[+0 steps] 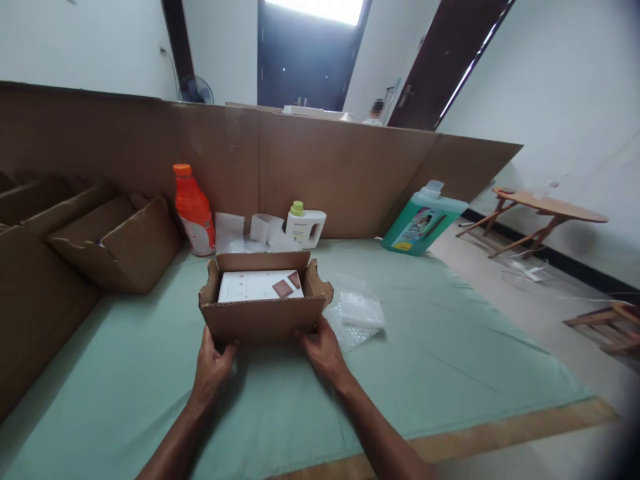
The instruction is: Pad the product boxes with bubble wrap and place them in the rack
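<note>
In the middle of the head view is an open cardboard box (265,322), its near side facing me. A white flat packet with brown squares printed on it (250,287) lies inside. My left hand (213,367) grips the box's lower left corner, thumb on the near side. At the lower right corner my right hand (323,350) holds it the same way, some fingers hidden behind the box. Bubble wrap (363,310) lies on the green cloth just right of the box.
Behind the box stand an orange bottle (196,210), a white bottle with a green cap (305,227) and more clear wrap (230,230). A large teal jug (423,220) leans at the right. Brown cartons (135,250) line the left. A cardboard wall (340,173) closes the back.
</note>
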A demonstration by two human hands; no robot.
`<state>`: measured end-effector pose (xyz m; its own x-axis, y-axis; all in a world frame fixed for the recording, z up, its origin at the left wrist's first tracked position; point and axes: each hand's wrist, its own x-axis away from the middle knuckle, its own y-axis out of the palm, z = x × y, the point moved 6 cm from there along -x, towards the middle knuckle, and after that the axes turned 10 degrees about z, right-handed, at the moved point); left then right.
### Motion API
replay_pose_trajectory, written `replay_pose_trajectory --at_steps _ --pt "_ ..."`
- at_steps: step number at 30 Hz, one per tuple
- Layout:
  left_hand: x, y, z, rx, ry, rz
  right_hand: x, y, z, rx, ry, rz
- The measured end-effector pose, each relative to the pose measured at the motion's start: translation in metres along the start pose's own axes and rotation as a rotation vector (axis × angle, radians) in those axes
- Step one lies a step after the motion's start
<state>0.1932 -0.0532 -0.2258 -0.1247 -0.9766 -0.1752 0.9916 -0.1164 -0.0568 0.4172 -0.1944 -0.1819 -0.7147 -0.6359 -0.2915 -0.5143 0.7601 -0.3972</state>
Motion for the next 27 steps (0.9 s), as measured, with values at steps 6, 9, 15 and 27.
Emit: replay_pose_trajectory --at_steps 6,9,15,27 --pt "-0.014 0.015 0.006 -0.034 0.065 -0.065 -0.02 0.009 0.008 -0.025 0.022 0.034" --pt "-0.015 0.015 0.005 -0.049 0.046 -0.055 -0.021 0.011 0.014 -0.024 0.031 0.06" --pt "-0.026 0.021 0.012 -0.058 0.042 -0.039 -0.034 0.012 0.02 0.012 0.01 0.076" --pt "-0.058 0.068 0.011 -0.076 0.039 -0.039 -0.071 -0.039 0.015 0.27 -0.115 0.105"
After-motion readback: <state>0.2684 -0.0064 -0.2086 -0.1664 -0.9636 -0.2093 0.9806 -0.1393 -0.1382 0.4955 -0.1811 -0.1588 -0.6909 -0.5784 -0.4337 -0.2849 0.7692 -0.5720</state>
